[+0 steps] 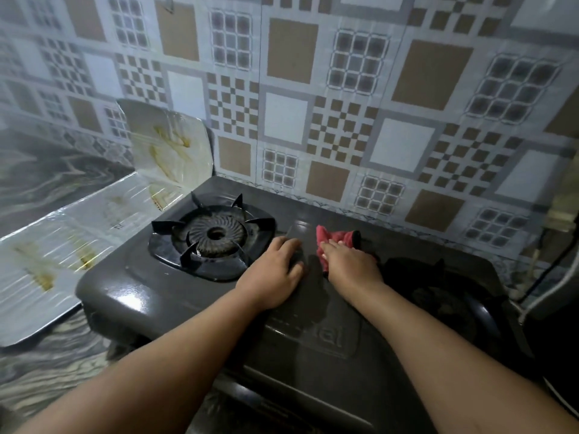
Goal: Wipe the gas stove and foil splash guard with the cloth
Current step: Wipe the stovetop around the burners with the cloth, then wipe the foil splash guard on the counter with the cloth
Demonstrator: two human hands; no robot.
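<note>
A dark two-burner gas stove [175,286] sits on the counter against the tiled wall. My right hand [351,261] presses a red cloth [336,237] flat onto the stove top between the burners, near the back. My left hand [272,274] rests palm down on the stove just left of it, fingers together, holding nothing. The silver foil splash guard [62,245], stained yellow-brown, lies folded to the left of the stove, its end panel [170,142] leaning against the wall.
The left burner with its black pan support [213,234] stands just left of my left hand. The right burner [438,296] is in shadow under my right arm. Cables and a hose [545,274] hang at the far right. Marbled counter [47,371] surrounds the stove.
</note>
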